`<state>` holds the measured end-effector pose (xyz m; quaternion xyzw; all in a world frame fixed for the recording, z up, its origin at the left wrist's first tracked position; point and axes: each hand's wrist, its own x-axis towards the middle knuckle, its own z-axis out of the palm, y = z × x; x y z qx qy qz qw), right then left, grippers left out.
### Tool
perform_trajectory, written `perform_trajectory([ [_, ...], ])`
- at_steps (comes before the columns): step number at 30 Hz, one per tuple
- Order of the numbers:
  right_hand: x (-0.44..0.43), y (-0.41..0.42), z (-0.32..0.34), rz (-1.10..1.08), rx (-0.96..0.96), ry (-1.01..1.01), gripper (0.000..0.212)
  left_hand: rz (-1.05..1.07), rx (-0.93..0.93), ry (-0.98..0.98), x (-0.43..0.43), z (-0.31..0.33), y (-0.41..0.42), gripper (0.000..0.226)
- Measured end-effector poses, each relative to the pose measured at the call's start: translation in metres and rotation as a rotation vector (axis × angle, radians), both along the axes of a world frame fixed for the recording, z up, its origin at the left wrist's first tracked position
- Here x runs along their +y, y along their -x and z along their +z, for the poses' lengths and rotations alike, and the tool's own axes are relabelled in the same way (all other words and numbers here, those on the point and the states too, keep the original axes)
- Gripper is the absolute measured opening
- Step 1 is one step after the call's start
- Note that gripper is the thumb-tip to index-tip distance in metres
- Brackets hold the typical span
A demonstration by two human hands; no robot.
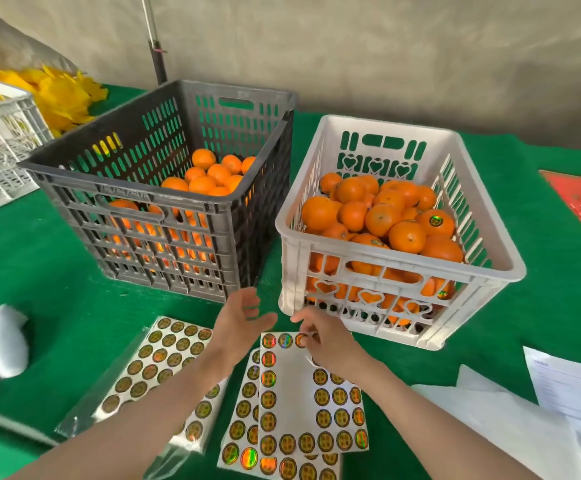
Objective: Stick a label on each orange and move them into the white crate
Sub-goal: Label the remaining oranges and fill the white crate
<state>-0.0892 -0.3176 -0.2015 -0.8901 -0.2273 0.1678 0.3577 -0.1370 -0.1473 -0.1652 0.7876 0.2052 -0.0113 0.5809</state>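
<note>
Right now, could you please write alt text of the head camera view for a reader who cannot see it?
The right hand picks at a round label on the top sticker sheet, while the left hand is open and empty beside it. Behind, on a green table, a dark crate holds oranges and the white crate is nearly full.

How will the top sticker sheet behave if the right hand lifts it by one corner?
The sticker sheet is thin paper with many stickers already gone, so it will probably bend and droop. It looks very light and may slide off the sheets under it. The right hand at its top edge could curl that edge.
</note>
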Motion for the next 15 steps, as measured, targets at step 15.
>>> perform_trajectory([
  [15,-0.016,0.031,0.014,-0.198,-0.452,-0.053,0.013,-0.188,0.309,0.686,-0.005,-0.016,0.013,0.029],
])
